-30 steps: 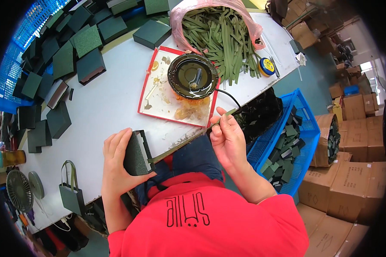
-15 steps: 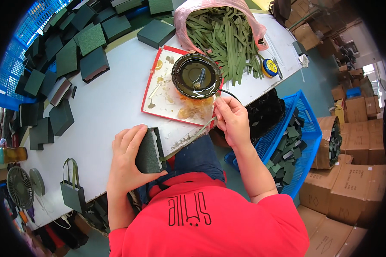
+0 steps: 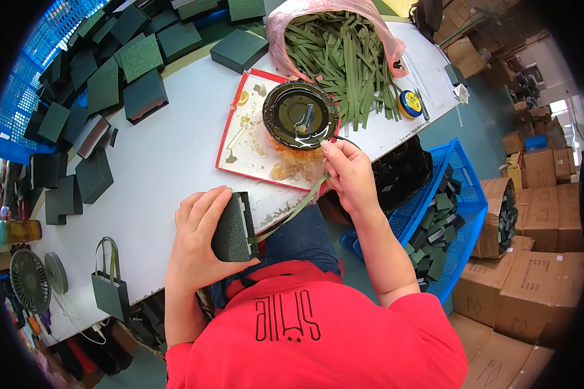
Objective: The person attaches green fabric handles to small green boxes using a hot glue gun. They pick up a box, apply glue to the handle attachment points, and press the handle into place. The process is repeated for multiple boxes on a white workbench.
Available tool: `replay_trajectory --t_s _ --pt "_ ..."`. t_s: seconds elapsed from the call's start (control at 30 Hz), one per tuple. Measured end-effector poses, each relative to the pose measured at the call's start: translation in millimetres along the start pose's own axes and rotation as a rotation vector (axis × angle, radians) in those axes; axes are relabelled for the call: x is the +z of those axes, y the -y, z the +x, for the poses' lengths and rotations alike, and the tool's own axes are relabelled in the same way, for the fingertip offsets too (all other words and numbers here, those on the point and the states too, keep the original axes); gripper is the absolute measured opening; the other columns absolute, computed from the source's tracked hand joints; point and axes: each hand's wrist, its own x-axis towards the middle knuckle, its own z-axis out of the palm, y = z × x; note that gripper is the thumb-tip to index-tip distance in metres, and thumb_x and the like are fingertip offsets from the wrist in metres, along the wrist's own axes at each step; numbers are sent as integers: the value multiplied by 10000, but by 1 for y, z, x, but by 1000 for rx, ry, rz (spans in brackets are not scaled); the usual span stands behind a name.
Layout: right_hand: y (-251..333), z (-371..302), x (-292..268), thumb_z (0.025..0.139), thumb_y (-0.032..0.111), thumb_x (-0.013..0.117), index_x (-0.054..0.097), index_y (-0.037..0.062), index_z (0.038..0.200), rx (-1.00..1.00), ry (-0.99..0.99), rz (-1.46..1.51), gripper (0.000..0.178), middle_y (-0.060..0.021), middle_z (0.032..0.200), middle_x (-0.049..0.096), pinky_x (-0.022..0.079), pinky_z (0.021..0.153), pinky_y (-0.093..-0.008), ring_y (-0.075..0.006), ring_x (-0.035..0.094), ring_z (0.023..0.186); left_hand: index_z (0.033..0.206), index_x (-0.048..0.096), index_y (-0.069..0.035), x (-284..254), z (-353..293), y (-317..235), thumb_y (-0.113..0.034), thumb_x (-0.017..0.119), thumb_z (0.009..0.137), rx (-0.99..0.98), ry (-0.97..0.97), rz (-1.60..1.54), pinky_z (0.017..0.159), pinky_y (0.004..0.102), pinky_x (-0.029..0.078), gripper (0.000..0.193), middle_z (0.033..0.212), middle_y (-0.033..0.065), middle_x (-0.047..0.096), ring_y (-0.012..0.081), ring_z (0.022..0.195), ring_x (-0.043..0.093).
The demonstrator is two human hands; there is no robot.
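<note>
Left hand: my left hand (image 3: 198,236) is clamped on a dark green box (image 3: 230,236), fingers over its far end and thumb along its near end.
Box: it is tilted at the near edge of the white bench (image 3: 169,152), just left of my lap, with a pale-edged side turned to the right.
Strap: a narrow olive-green strap (image 3: 303,203) runs in a slack curve from the right side of the box to my other hand.
Right hand: my right hand (image 3: 352,178), well apart from the left, pinches the strap between thumb and fingers; the strap's tip is hidden. Its fingertips lie right by the pot; I cannot tell whether they touch it.
Pot: the round black pot (image 3: 267,121) contains dark, glossy liquid and a clear strip-like piece (image 3: 308,117); it stands over a stained white tray (image 3: 256,170) with red edges.
Strap supply: a pink plastic bag (image 3: 277,48) spills loose green straps (image 3: 360,78) beyond the pot, near a yellow-and-blue tin (image 3: 409,104).
Left side: dark green boxes (image 3: 94,175) lie in a loose heap.
Right side: a blue crate (image 3: 472,201) contains small dark green pieces (image 3: 440,227).
</note>
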Motion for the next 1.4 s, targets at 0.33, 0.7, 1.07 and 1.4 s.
replay_trajectory --t_s 0.33,0.7,1.07,1.4 --pt "0 -6 -2 973 196 674 607 60 867 15 -5 62 185 53 617 467 217 414 -200 -14 302 464 1399 535 -27 -2 -2 0 -308 953 476 -6 0 12 1037 472 383 1051 1383 131 555 364 1253 495" --pt "2 -62 31 973 175 688 643 41 930 219 452 -239 148 63 781 610 401 579 -181 8 520 675 1442 478 -59 -7 5 0 -323 958 502 123 60 -194 1050 477 408 1089 1406 118 551 366 1252 494" --pt "-5 -54 45 980 187 676 620 21 881 287 532 -345 201 47 748 608 403 593 -199 0 502 677 1426 501 -56 -6 7 -2 -302 945 492 179 50 -238 1023 470 415 1063 1387 114 563 349 1207 516" --pt "-15 -47 39 949 159 654 584 21 783 264 612 -480 227 52 681 543 354 544 -221 -10 444 631 1386 542 -74 -9 9 -5 -300 914 522 220 131 -142 995 469 404 968 1367 105 583 334 1213 518"
